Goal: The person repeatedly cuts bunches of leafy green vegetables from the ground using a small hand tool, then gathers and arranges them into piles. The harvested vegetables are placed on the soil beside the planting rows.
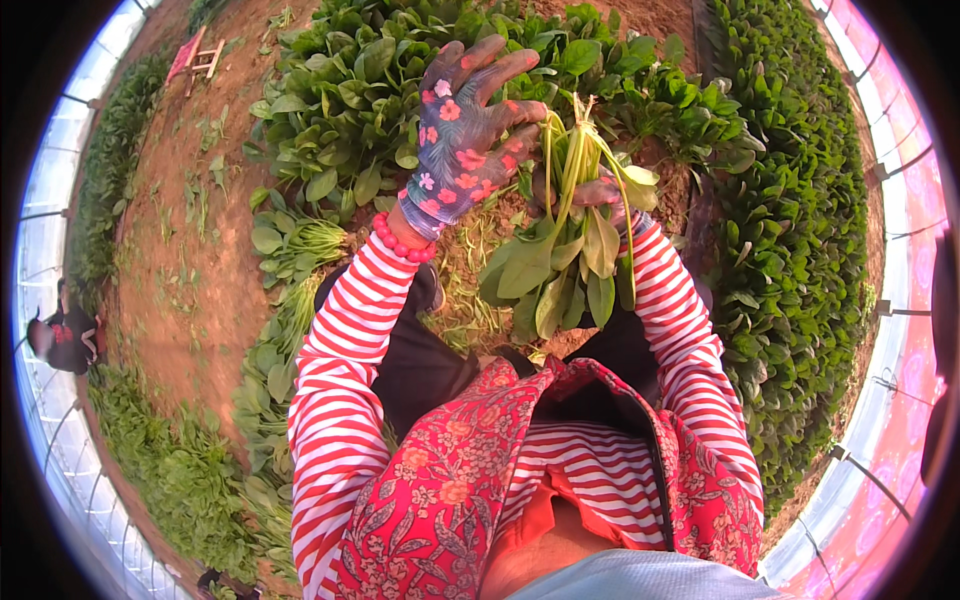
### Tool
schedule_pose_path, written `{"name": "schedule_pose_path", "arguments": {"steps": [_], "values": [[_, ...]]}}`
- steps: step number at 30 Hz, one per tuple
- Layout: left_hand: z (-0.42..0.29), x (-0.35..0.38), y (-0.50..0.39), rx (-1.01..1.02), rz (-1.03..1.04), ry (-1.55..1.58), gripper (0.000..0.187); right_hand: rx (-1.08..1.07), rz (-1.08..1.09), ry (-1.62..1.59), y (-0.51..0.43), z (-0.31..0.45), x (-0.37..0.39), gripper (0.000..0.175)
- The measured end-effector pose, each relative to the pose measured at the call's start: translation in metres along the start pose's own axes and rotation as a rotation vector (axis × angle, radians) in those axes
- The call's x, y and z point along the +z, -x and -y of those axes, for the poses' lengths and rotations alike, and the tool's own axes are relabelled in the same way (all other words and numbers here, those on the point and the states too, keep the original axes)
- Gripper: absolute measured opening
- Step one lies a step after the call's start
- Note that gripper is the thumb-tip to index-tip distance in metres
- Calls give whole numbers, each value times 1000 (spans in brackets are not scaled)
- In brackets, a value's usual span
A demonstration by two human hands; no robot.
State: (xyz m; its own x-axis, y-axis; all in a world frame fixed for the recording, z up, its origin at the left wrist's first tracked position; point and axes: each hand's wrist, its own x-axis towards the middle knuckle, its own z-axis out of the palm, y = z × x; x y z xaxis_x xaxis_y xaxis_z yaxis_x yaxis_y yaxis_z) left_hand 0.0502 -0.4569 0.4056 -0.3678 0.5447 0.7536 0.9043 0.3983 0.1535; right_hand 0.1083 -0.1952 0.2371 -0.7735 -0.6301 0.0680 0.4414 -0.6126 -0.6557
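My right hand (598, 193), in a dark glove, grips a bunch of spinach (574, 169) upside down. Its pale roots point up and the leaves (559, 281) hang towards my lap. Several leaves look yellowish. My left hand (474, 139) wears a dark glove with pink and red flowers. Its thumb and index finger come together at a bent, yellow-green stem (550, 142) on the near side of the bunch, while the other fingers spread upward. Part of my right hand is hidden behind the stems.
Spinach plants (337, 112) grow ahead, and a dense bed (787, 262) runs along the right. Picked spinach bunches (307, 240) lie at my left. Loose leaves cover the soil (469, 262) between my legs. A small stool (202, 61) and another person (67, 337) are farther left.
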Motion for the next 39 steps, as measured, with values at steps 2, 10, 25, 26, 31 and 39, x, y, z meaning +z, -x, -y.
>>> {"name": "schedule_pose_path", "arguments": {"steps": [2, 10, 25, 26, 31, 39], "values": [[1, 3, 2, -33, -46, 40, 24, 39, -6, -11, 0, 2, 6, 43], [23, 0, 12, -58, 0, 234, 17, -4, -37, -11, -14, 5, 67, 53], [31, 21, 23, -346, -123, 457, 24, -11, -260, 269, 11, -8, -16, 45], [29, 24, 22, -650, -89, 1044, 40, -67, -219, 410, 14, -12, -26, 47], [7, 50, 33, -621, 160, 860, 97, -237, -120, 383, -24, -1, 40, 54], [-10, 77, 37, -625, 135, 831, 105, -221, -309, 381, -39, -2, 42, 56]]}}
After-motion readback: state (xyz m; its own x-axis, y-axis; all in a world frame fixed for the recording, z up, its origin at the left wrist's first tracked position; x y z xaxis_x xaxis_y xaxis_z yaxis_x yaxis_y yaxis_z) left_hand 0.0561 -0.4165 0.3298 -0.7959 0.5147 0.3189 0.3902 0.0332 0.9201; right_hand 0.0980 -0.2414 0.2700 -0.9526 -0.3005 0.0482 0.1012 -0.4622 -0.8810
